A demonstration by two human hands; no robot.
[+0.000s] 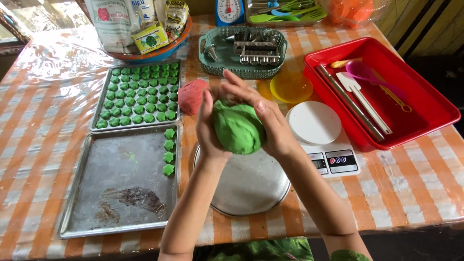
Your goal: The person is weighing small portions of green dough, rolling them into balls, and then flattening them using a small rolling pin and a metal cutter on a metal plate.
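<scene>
Orange-and-white checked cloth under clear plastic covers the tabletop [43,116] I look down on from the head camera. My left hand [209,126] and right hand [263,116] are both cupped around a lump of green dough [238,126], fingers curled against it, holding it in the air above a round metal plate [251,186]. Just behind my left hand a ball of red dough [192,95] lies on the cloth. To my left sit two metal baking trays: the far tray [137,94] is packed with rows of small green flower-shaped cookies [140,92], while the near tray [121,186] carries only four of them along its right edge. To my right a white digital scale [323,140] stands beside a red plastic tray [425,96] holding utensils. A teal basket [208,65] of metal cutters and a small yellow bowl [291,87] lie further back.
</scene>
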